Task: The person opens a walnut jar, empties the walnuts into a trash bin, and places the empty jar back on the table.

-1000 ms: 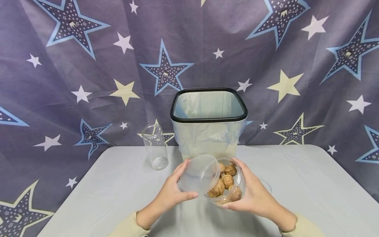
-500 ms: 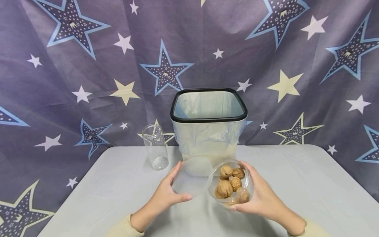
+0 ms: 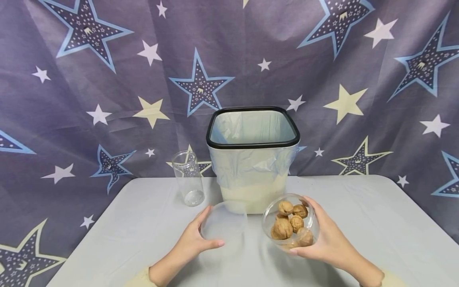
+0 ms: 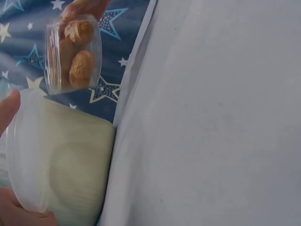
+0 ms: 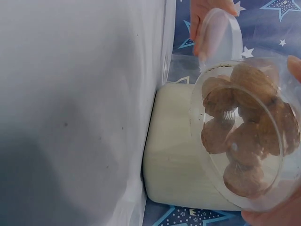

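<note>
My left hand (image 3: 193, 235) holds a frosted, round plastic piece (image 3: 224, 221) between thumb and fingers. It is a lid or a shallow bowl; I cannot tell which. To its right, my right hand (image 3: 328, 235) grips a clear round plastic tub (image 5: 204, 160) by its side. Several whole walnuts (image 3: 283, 228) lie in this tub, which tilts toward me in the head view. The two plastic pieces are apart, both above the table in front of the bin. Some right-hand fingers are hidden behind the tub. In the left wrist view the walnuts (image 4: 82, 66) show through its wall.
A cream bin (image 3: 256, 195) with a black rim and a bluish liner bag stands at the back middle of the grey-white table (image 3: 143, 223). Left of it is a tall clear glass jar (image 3: 188, 179). A star-patterned curtain (image 3: 122, 83) hangs behind the table.
My hands have drawn apart, the left to the left and the right to the right, both slightly lower. The frosted piece no longer overlaps the tub of walnuts.
</note>
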Action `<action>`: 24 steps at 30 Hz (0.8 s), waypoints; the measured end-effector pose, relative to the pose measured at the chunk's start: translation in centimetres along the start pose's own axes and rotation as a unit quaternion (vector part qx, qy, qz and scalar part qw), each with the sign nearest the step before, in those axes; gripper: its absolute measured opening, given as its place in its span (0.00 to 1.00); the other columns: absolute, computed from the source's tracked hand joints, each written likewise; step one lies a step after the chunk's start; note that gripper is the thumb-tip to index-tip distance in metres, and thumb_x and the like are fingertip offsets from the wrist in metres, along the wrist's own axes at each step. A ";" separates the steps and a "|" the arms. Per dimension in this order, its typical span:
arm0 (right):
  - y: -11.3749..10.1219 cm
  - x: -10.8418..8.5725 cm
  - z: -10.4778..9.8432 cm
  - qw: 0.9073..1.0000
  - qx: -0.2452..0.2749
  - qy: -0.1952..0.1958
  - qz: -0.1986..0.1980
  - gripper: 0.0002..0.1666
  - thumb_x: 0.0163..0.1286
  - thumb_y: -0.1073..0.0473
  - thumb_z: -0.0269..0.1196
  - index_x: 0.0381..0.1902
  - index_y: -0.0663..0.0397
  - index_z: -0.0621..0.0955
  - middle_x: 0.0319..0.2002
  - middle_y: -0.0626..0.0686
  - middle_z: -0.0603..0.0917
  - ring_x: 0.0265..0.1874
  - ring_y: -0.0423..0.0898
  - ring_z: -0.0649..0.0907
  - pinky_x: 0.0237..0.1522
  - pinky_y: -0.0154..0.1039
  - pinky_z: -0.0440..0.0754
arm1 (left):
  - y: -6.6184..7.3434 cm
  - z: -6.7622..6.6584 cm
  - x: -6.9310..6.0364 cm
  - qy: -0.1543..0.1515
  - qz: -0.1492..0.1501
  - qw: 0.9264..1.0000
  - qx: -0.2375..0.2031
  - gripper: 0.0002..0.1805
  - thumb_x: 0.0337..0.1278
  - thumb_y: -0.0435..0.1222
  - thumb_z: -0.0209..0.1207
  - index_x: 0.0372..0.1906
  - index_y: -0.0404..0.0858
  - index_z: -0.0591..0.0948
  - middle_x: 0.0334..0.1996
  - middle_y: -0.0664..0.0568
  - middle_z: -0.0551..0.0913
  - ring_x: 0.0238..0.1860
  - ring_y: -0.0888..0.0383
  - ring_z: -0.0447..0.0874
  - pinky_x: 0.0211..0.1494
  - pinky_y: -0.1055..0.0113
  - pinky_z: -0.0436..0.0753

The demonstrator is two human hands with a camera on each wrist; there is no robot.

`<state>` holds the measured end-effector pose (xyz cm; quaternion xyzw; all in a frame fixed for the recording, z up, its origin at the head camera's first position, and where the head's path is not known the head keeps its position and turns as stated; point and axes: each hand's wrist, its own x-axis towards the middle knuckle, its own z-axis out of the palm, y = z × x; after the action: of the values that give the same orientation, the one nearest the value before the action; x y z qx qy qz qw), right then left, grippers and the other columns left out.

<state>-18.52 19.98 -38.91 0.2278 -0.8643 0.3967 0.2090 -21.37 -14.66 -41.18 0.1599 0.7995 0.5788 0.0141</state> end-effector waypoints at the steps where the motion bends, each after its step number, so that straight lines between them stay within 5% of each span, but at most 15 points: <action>1: 0.1 0.0 -0.1 1.000 0.001 0.002 -0.001 0.71 0.28 0.45 0.82 0.70 0.51 0.59 0.61 0.52 0.72 0.55 0.38 0.72 0.55 0.18 0.62 | -0.1 -0.1 -0.1 0.000 -0.007 1.000 -0.002 0.58 0.31 0.32 0.76 0.70 0.24 0.54 0.70 0.34 0.55 0.72 0.41 0.47 0.71 0.50 0.49; 13: 0.8 -0.6 -1.3 1.000 0.011 0.021 -0.003 0.70 0.27 0.52 0.83 0.70 0.52 0.59 0.60 0.56 0.71 0.55 0.30 0.69 0.55 0.14 0.58 | -1.8 -1.8 -0.6 -0.008 -0.084 0.996 -0.003 0.55 0.35 0.35 0.75 0.69 0.24 0.56 0.70 0.34 0.55 0.72 0.40 0.43 0.72 0.47 0.45; 24: 1.2 -0.9 -2.2 0.999 0.008 0.037 0.012 0.71 0.27 0.54 0.83 0.71 0.46 0.59 0.60 0.56 0.72 0.55 0.27 0.68 0.55 0.14 0.57 | -3.9 -3.8 -0.4 -0.053 -0.081 0.995 -0.010 0.51 0.40 0.35 0.72 0.68 0.23 0.56 0.70 0.32 0.55 0.71 0.37 0.43 0.71 0.47 0.45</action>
<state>-18.09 22.60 -38.77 0.2040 -0.8558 0.4140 0.2338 -22.74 -19.38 -43.61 0.1247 0.8022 0.5744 0.1046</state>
